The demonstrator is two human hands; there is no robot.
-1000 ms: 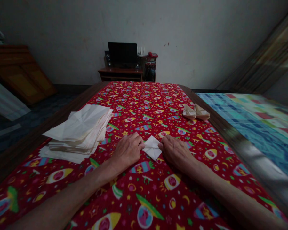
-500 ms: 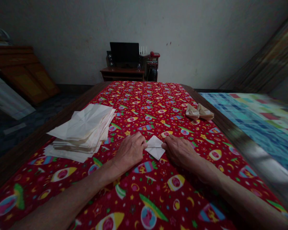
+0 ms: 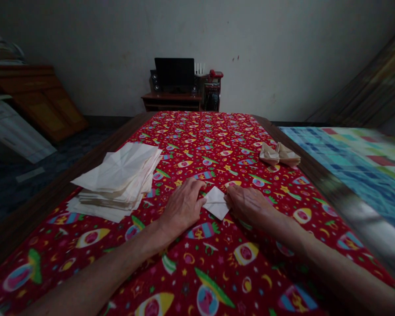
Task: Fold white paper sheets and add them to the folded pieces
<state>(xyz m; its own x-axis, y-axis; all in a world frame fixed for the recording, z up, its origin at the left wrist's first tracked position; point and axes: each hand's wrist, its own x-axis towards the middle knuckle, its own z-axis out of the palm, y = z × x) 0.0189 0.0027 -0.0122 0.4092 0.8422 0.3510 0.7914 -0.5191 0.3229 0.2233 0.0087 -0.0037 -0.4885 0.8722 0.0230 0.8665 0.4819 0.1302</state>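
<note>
Lying flat on the tabletop (image 3: 125,134), between both hands and near the middle of the view: a small folded white paper (image 3: 216,203), turned cornerwise like a diamond and crossed from left to right by a thin dark line, fold or edge. At its left corner, the left hand (image 3: 184,202), with thumb tip at the paper and forefinger held apart, spread rather than pinching. At its right corner, the right hand (image 3: 246,202), knuckles uppermost, fingers curled close together, tips against the paper; cannot tell whether pinching, with the thumb hidden from sight.

Beneath all this, a red cloth (image 3: 204,136) printed with rockets, stars and moons, with dark wood bare along both long sides. Farther out to the left, near the edge, an uneven stack of pale paper sheets (image 3: 121,171), with radiating creases on the top one. Over to the right, close to the opposite edge, two folded paper pieces (image 3: 278,154), just beside each other.

Beyond the far end, against a plain wall, a dark monitor (image 3: 174,72) on a low wooden stand (image 3: 171,100). To the left, a wooden cabinet (image 3: 49,101); to the right, a blue checked bedcover (image 3: 342,162).
</note>
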